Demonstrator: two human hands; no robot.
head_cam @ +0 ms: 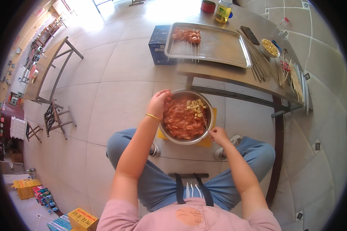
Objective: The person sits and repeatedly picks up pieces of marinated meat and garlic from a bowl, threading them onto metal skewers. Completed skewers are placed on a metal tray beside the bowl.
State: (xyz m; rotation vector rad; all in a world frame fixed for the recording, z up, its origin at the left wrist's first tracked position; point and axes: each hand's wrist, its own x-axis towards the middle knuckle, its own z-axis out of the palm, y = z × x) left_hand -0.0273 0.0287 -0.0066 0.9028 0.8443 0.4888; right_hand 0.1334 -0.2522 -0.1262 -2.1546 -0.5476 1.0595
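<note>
A steel bowl (188, 142) of raw marinated meat pieces (182, 118) stands low before me, between my feet, on something yellow. Peeled garlic cloves (197, 107) lie on the meat at the upper right. My right hand (218, 135) pinches the end of a thin metal skewer (205, 122) at the bowl's lower right rim; its far part reaches the garlic. My left hand (161, 104) is at the bowl's left rim, fingers curled, with what looks like a piece of meat at the fingertips. On the table, a metal tray (219, 43) holds several skewers of meat (190, 36).
The table (219, 73) carries loose metal skewers (256, 65), a bowl of garlic (269, 48), bamboo sticks (295, 78), red-handled scissors (285, 66) and a jar of yellow liquid (223, 11). A blue box (159, 46) is under the tray's left end. A folding stool (56, 118) stands left.
</note>
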